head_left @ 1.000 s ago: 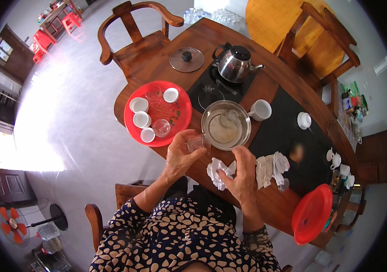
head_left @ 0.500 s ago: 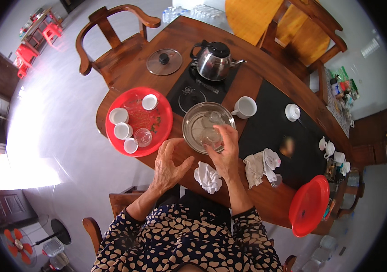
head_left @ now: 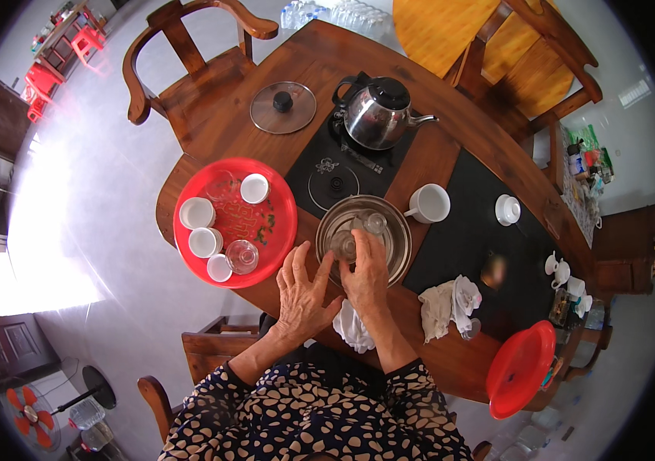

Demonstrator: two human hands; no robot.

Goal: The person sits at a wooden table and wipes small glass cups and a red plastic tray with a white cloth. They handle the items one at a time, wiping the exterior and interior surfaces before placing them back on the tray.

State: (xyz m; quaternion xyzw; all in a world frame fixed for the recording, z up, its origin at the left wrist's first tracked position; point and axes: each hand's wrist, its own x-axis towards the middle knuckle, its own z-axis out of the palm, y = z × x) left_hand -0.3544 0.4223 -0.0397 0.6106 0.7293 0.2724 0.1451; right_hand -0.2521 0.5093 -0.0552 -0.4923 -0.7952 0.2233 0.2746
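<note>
A steel bowl (head_left: 402,257) stands on the table in front of me with clear glass cups in it. My right hand (head_left: 367,278) reaches over its near side, thumb and fingers around a small glass cup (head_left: 344,244). Another glass cup (head_left: 375,223) sits farther back in the bowl. My left hand (head_left: 302,298) is open at the bowl's near left rim, fingers spread and index fingertip close to the held cup. A crumpled white cloth (head_left: 352,330) lies below my right hand, partly hidden by it.
On the left, a red tray (head_left: 281,180) carries white cups (head_left: 205,243) and glass cups (head_left: 242,257). Behind the bowl are a steel kettle (head_left: 379,119) and a glass lid (head_left: 283,107). A white mug (head_left: 429,203), cloths (head_left: 439,311) and a tilted red tray (head_left: 521,369) are to the right.
My right hand has moved left and toward me within the bowl, with the glass cup in its fingers. My left hand has shifted right, toward the bowl's rim. The whole view has shifted slightly.
</note>
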